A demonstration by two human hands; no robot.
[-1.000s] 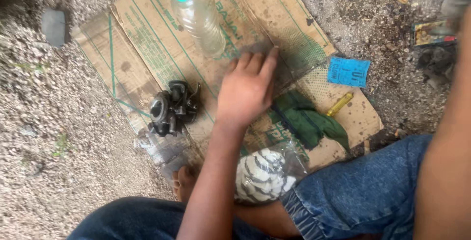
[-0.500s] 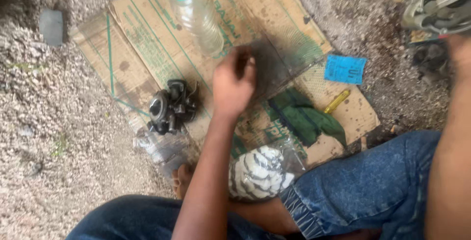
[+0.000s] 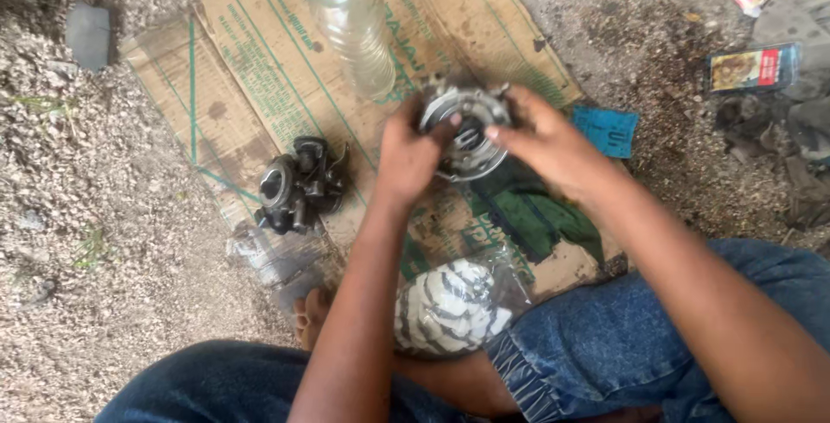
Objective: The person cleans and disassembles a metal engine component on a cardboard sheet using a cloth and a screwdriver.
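Both hands have come together since the earlier frames, when only the left reached over the cardboard and the right was off at the frame edge; a round metal engine part [image 3: 467, 129] that was not in the hands then is now held up between them, above the flattened cardboard sheet [image 3: 259, 69]. The left hand [image 3: 408, 157] is closed on the part's left rim, thumb toward its face. The right hand [image 3: 543, 139] grips the right rim, one fingertip pressing near the centre.

By its look the part is cast metal: stiff, fairly heavy for its size, probably oily and so slippery, with lugs on the rim that give the best purchase. Holding it by the rim from both sides seems soundest.

Nearby lie a dark carburetor [image 3: 298, 185] on the cardboard, a clear plastic bottle [image 3: 353, 30] with a teal cap, a green cloth [image 3: 536, 216] under the right wrist, and a striped bundle in a clear bag [image 3: 454, 306] by the knee.
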